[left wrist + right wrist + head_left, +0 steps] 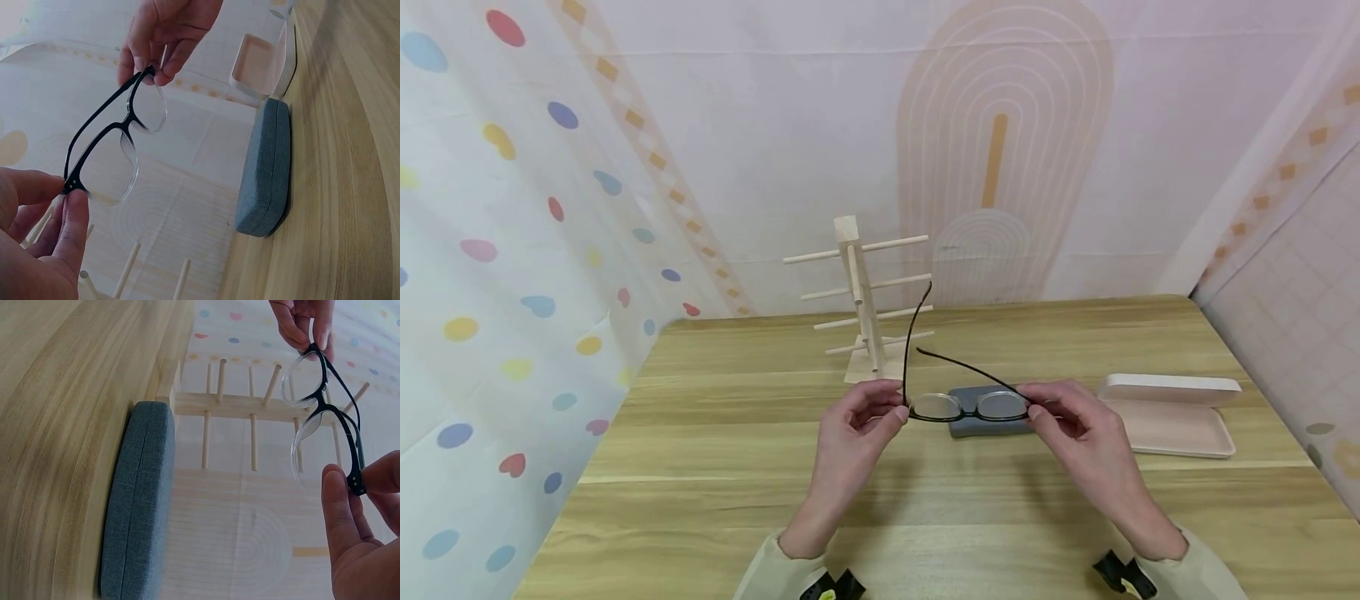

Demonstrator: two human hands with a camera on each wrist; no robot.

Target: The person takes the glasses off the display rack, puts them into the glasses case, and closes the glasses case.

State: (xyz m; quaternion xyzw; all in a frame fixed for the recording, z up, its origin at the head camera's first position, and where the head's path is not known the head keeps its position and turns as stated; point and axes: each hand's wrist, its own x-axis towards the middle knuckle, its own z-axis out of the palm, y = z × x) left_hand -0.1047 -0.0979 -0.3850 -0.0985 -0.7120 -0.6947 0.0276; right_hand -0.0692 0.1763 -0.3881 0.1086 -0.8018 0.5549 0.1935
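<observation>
A pair of eyeglasses (970, 414) with a black upper frame and clear lower rims is held above the table, its arms unfolded and pointing away. My left hand (859, 450) pinches the left hinge corner between thumb and fingers. At the opposite corner, my right hand (1086, 437) pinches the frame the same way. Behind and below the glasses lies a closed blue-grey glasses case (265, 169), partly hidden by them in the head view. In the right wrist view the case (137, 500) stands apart from both hands.
A wooden peg stand (865, 300) with several pegs rises at the back, beyond the left hand. To the right, an open white case (1180, 429) with a pink lining sits on the wooden table (700, 467). Patterned cloth (775, 125) hangs behind the table.
</observation>
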